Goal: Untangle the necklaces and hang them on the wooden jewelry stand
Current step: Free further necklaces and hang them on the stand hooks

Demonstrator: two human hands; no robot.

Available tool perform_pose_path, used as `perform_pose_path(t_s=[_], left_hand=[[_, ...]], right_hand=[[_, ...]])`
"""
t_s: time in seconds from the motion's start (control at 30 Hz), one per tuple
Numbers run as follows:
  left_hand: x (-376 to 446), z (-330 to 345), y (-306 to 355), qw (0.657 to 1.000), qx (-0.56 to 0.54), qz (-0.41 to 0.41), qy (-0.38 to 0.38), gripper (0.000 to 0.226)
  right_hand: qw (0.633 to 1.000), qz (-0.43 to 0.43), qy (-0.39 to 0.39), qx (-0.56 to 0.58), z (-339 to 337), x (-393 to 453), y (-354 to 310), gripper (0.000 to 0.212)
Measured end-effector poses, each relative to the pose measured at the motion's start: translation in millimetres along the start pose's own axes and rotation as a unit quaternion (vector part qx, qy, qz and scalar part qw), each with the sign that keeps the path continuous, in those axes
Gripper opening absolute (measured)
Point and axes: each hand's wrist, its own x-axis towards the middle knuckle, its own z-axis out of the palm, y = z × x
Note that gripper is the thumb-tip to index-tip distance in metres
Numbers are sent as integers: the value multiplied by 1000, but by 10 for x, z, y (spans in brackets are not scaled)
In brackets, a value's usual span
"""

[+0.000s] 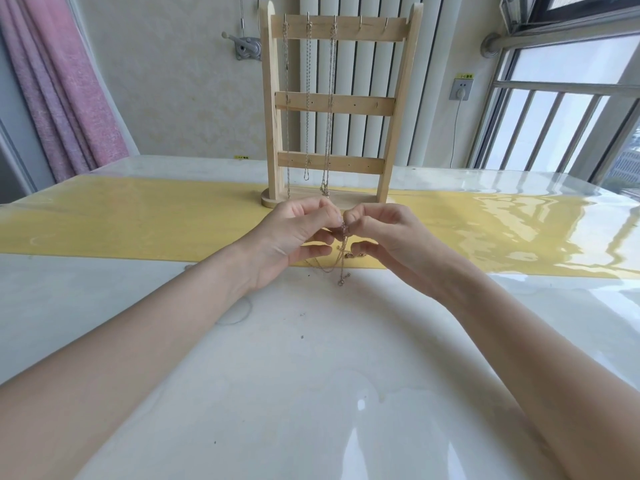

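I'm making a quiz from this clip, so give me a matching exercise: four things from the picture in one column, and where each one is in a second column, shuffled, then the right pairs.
Things
1. wooden jewelry stand
2. gold chain
3. silver chains
4. pink curtain

Places
A. pinched between the fingers of the left hand and right hand
B. at the far left, beside the wall
C. upright on the yellow runner
D. hanging from hooks on the top bar

Pairs: 1-C, 2-A, 3-D, 4-B
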Motion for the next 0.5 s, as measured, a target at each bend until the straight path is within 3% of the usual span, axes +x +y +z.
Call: perform_pose_path(t_s=[0.37,0.5], left_hand=[[-11,3,28,999,1,20,26,23],[4,1,11,998,16,30,56,24]], right_hand=[[999,4,5,54,-15,20,-1,11],[1000,3,-2,13,6,4,-4,15]])
